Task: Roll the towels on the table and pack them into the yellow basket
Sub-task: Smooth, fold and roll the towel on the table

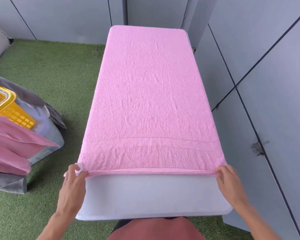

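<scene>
With the pink towel flat on the white table, both hands pinch its near corners.
Left hand and right hand have fingers curled on the hem; yellow basket lies beyond the left.

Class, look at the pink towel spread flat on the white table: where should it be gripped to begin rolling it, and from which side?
Grip the pink towel at the two corners of its near hem, coming from the near end of the table. It lies flat lengthwise, and only that short edge is within easy reach. The left hand and right hand pinch there.
</scene>
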`<state>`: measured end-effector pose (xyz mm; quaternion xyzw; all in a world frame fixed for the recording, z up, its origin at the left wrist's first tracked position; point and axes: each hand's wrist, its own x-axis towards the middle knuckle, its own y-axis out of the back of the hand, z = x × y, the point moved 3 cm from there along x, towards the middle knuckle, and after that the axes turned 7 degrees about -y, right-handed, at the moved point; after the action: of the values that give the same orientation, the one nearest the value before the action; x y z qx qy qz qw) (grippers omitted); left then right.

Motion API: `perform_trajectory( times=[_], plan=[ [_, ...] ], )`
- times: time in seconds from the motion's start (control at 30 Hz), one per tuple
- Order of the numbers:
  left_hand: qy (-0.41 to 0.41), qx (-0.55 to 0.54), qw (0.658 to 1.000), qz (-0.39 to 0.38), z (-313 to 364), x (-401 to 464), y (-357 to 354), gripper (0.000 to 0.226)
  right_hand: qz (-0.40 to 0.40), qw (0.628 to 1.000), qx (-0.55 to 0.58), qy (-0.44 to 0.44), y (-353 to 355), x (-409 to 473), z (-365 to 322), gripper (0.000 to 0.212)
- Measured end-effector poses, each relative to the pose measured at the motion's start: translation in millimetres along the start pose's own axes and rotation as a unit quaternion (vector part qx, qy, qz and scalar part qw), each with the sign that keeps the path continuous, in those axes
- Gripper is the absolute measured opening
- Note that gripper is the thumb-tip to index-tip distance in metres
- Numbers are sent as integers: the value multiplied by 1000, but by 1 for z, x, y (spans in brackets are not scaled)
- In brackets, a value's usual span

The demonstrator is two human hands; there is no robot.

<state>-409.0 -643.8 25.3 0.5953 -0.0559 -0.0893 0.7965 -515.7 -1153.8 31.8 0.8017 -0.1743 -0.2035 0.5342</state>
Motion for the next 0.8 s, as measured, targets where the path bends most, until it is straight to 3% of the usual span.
perform_trajectory(
  times=[0.2, 0.43, 0.67, 0.8],
  plan=[
    [-56, -18, 998, 8, -8, -9, -13, 45, -2, 999, -42, 2, 1, 2, 5, 34],
    [-43, -30, 998, 27, -1, -2, -1, 35, 32, 999, -40, 18, 1, 9, 5, 19],
    [-45, -3, 999, 6, -12, -2, -15, 50, 60, 997, -25, 36, 0, 10, 3, 27],
    [-19, -1, 1000, 15, -10, 9, -10, 35, 49, 998, -25, 41, 1, 11, 4, 29]
  ],
)
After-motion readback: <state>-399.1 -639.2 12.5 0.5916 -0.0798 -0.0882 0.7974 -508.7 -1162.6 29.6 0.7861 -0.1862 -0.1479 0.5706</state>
